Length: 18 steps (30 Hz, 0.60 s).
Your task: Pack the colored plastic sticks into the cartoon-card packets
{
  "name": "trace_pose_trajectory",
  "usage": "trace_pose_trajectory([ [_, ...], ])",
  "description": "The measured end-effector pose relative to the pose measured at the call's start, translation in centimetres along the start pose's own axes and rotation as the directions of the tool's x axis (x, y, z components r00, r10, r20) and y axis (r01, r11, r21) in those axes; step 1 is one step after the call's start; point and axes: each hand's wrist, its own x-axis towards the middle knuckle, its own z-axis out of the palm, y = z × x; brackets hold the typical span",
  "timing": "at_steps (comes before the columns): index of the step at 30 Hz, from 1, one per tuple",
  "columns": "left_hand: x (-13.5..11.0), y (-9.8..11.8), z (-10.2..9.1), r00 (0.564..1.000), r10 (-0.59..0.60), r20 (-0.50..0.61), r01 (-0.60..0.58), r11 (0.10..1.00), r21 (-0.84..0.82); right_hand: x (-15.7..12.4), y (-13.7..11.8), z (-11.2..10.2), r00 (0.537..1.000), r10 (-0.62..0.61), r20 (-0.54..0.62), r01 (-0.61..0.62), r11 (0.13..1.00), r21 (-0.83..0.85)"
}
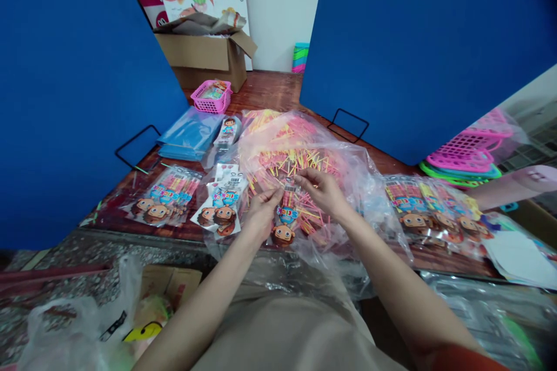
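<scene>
brown surface point(272, 90), wide clear bag point(361, 165) across it, and here's the left hand point(261, 214), grip pinched on the packet point(285, 226) over the bag's near side; right hand point(324, 191) curls at its top, hold unclear. slack folds could snag it; a careless nudge could scatter loose sticks point(300, 159).

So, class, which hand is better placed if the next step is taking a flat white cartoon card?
Probably the left hand: it is nearer the flat, white, cartoon-printed cards. The right hand is on the far side of the clear printed plastic packet.
</scene>
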Motion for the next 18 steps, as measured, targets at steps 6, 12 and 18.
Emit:
trace_pose_trajectory([
  [6,-0.5,0.5,-0.3,0.998,-0.060,0.010,0.058,0.992,0.114,-0.3,0.9,1.4,0.996,0.078,-0.054,-0.058,0.952,0.299],
  [12,0.4,1.2,-2.2,0.994,0.091,-0.057,-0.074,0.967,0.244,1.3,3.6,-0.6,0.982,0.089,-0.166,-0.068,0.989,0.130],
  [18,0.6,2.8,-4.0,0.977,0.205,-0.066,-0.176,0.936,0.303,1.5,6.0,-2.6,0.947,0.123,0.298,0.083,0.801,-0.592],
])
